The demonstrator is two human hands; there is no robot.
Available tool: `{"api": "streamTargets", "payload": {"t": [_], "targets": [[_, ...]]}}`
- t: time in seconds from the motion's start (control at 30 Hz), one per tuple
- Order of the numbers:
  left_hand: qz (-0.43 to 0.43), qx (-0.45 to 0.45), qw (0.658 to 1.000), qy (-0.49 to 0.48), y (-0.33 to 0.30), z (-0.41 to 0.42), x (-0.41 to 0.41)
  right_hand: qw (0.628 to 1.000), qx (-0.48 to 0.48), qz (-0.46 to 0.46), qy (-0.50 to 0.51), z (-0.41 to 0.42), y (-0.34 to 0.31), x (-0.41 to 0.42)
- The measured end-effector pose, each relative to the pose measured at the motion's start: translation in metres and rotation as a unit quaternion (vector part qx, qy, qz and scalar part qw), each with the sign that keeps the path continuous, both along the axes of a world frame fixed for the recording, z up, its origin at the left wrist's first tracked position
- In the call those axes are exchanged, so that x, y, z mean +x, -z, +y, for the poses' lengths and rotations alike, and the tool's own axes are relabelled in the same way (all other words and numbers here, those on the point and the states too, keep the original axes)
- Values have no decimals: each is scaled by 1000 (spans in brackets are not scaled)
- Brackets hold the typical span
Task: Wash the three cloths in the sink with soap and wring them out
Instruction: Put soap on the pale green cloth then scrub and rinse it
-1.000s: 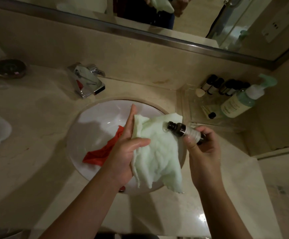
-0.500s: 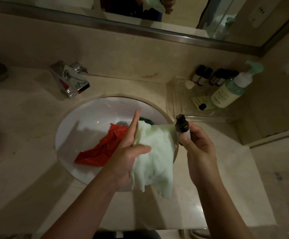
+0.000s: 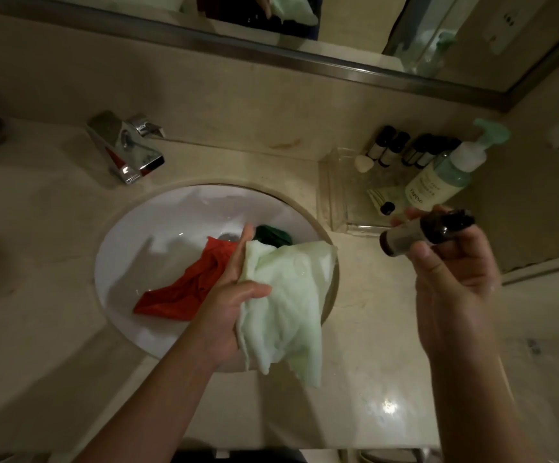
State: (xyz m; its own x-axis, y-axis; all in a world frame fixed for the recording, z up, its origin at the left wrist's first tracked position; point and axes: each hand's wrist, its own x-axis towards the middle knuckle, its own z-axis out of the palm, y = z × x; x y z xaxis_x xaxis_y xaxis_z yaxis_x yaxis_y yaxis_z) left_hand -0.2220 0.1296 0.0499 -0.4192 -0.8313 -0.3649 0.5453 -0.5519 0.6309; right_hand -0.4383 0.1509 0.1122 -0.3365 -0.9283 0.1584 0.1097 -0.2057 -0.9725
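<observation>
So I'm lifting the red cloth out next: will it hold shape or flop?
Probably flop: the red cloth lies crumpled in folds along the sink wall. The pale cloth in the left hand already droops limply, so expect the same. It may be wet, hence heavier and clingy, though that's unclear.

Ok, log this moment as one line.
left hand: holds pale green cloth | right hand: holds small dark bottle | sink: red cloth, dark green cloth

Dark green cloth [image 3: 273, 236] mostly hidden — bottle [image 3: 428, 232] label blurred.
</observation>
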Motion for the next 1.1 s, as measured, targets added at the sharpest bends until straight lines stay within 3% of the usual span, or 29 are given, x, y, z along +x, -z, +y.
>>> {"api": "streamTargets", "payload": {"t": [0.13,0.3,0.5,0.6,0.67,0.73,0.83,0.9,0.97,1.1], "targets": [[23,21,999,-21,7,0,2,985,125,55,106,-14,59,-13],[54,45,997,-41,13,-1,5,941,251,188,129,-26,148,-30],[25,44,996,-68,27,-7,11,920,266,252,138,-19,166,-30],[8,41,996,-84,32,-11,17,903,142,344,213,-9,146,-16],[7,43,994,-98,36,-15,23,916,1,378,134,-8,119,14],[9,48,992,-113,37,-18,28,918,-45,392,-40,-22,100,54],[27,61,986,-155,38,-27,43,839,-36,512,-178,-45,96,115],[27,77,980,-183,39,-36,60,806,-75,544,-222,-45,108,145],[25,87,976,-200,43,-48,81,804,-126,532,-234,-47,124,167],[53,89,977,-185,51,-74,115,810,0,559,-177,-102,136,194]]}}
